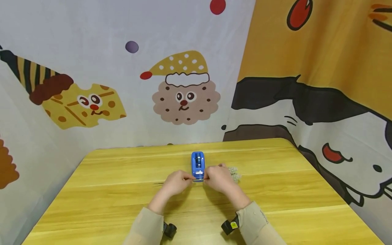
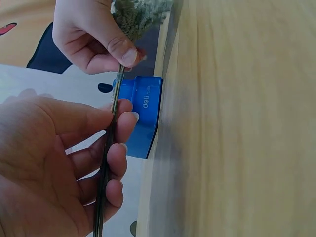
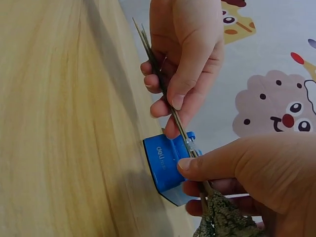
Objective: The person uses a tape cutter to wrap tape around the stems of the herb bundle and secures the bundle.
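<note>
Both hands hold a thin bundle of dried flower stems crosswise at the near end of a blue tape dispenser. My left hand pinches the stems between thumb and fingers, and their bare ends stick out past it. My right hand grips them near the greyish-green flower heads, which its fingers partly cover. Between the hands, a shiny clear patch, seemingly tape, lies at the stems. A dark-centred tape roll sits in the dispenser.
The hands work above a yellow wood-grain table. Behind it hangs a cloth backdrop printed with cartoon figures. Each wrist wears a black camera strap; the left camera and right camera hang inward below the sleeves.
</note>
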A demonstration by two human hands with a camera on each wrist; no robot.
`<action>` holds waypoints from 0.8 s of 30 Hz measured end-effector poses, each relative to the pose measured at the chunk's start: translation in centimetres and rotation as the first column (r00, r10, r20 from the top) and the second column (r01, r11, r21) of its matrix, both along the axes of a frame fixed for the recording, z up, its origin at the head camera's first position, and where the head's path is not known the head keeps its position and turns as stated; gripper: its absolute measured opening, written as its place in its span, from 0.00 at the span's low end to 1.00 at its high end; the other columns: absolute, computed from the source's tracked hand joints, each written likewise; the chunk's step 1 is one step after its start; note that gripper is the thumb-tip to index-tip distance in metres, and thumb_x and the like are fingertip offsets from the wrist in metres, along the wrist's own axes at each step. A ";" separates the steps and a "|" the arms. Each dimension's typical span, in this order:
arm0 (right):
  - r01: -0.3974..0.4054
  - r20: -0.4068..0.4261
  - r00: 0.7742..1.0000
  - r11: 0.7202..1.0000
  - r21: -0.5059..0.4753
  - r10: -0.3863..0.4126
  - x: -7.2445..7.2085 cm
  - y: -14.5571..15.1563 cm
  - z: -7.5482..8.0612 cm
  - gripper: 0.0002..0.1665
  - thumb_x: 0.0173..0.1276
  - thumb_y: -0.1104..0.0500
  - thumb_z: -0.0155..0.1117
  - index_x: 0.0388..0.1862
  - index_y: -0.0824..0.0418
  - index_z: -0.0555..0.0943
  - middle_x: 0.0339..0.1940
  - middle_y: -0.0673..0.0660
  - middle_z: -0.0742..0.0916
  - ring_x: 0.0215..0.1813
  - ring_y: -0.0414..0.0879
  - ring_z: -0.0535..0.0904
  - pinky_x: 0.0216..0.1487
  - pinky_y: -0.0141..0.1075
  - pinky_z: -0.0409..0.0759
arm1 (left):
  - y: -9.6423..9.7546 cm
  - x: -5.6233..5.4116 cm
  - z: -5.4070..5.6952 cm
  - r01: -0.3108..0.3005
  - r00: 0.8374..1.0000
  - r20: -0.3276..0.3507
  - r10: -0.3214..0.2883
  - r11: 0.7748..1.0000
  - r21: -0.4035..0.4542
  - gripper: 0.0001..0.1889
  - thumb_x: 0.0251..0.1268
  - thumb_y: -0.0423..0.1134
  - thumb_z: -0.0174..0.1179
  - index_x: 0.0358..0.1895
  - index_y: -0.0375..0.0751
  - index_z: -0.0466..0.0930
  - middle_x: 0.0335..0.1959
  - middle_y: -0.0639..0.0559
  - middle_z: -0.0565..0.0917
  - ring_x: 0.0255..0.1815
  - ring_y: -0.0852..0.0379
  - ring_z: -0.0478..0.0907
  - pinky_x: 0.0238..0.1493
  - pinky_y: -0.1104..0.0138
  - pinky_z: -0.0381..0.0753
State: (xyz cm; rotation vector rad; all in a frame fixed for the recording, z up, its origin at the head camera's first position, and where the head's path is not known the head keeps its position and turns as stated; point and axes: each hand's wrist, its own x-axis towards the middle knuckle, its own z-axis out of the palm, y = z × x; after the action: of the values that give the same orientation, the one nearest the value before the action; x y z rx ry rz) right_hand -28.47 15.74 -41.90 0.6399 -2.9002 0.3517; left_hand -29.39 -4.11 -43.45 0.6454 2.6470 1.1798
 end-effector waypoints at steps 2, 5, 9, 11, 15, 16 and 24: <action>-0.001 0.011 1.000 1.000 -0.005 0.001 0.0 0.0 -0.1 0.10 0.54 0.59 0.74 0.20 0.50 0.80 0.17 0.39 0.79 0.22 0.35 0.71 0.52 0.50 0.69 | 0.1 0.0 0.0 -0.001 1.000 -0.003 0.001 1.000 -0.005 0.11 0.65 0.33 0.57 0.46 0.39 0.87 0.28 0.50 0.83 0.12 0.62 0.64 0.16 0.69 0.65; -0.009 0.038 0.999 1.000 -0.015 0.009 -0.1 0.0 -0.2 0.08 0.57 0.56 0.73 0.23 0.49 0.82 0.19 0.39 0.80 0.23 0.35 0.73 0.53 0.51 0.68 | 0.1 -0.1 0.1 -0.009 1.000 0.003 0.009 1.000 -0.013 0.11 0.65 0.32 0.58 0.46 0.40 0.87 0.34 0.51 0.84 0.13 0.62 0.65 0.17 0.69 0.66; -0.023 0.070 0.997 0.999 -0.032 0.025 -0.2 0.0 -0.1 0.04 0.60 0.52 0.71 0.27 0.48 0.86 0.21 0.38 0.83 0.24 0.34 0.74 0.56 0.56 0.67 | 0.1 -0.1 0.1 -0.009 1.000 0.012 0.009 1.000 -0.016 0.11 0.66 0.32 0.58 0.46 0.40 0.87 0.33 0.51 0.84 0.13 0.62 0.65 0.17 0.70 0.66; -0.029 0.081 0.996 0.999 -0.037 0.032 -0.3 -0.1 0.0 0.05 0.61 0.51 0.70 0.27 0.48 0.87 0.21 0.37 0.83 0.24 0.33 0.74 0.58 0.58 0.66 | 0.1 0.0 0.1 -0.008 1.000 0.013 0.008 1.000 -0.015 0.11 0.66 0.32 0.58 0.46 0.40 0.87 0.31 0.50 0.83 0.13 0.62 0.64 0.17 0.70 0.66; -0.042 0.091 0.995 0.999 -0.035 0.045 -0.4 -0.2 0.0 0.06 0.62 0.50 0.70 0.26 0.47 0.88 0.21 0.37 0.83 0.25 0.33 0.75 0.58 0.59 0.66 | 0.0 0.1 0.2 -0.004 1.000 0.008 0.004 1.000 -0.008 0.11 0.66 0.32 0.58 0.46 0.39 0.87 0.30 0.50 0.83 0.13 0.62 0.63 0.17 0.70 0.65; -0.043 0.090 0.995 0.998 -0.034 0.046 -0.4 -0.2 -0.1 0.06 0.62 0.50 0.70 0.27 0.47 0.88 0.21 0.37 0.83 0.25 0.32 0.75 0.58 0.59 0.66 | 0.0 0.1 0.2 -0.004 1.000 0.008 0.004 1.000 -0.007 0.11 0.65 0.32 0.58 0.46 0.39 0.87 0.30 0.50 0.83 0.13 0.62 0.64 0.17 0.70 0.65; -0.035 0.108 0.993 0.997 -0.070 0.042 -0.5 0.0 -0.4 0.08 0.63 0.49 0.69 0.25 0.47 0.87 0.17 0.35 0.80 0.22 0.33 0.72 0.59 0.60 0.64 | -0.1 -0.1 0.1 0.004 1.000 0.008 -0.004 1.000 -0.015 0.10 0.66 0.33 0.58 0.46 0.40 0.87 0.31 0.51 0.83 0.13 0.63 0.63 0.16 0.70 0.64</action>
State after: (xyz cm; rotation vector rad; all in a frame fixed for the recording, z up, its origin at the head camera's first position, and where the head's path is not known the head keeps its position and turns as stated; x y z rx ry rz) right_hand -29.02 15.71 -42.29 0.6870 -2.9671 0.5028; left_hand -29.51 -4.19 -43.39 0.6421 2.6447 1.1572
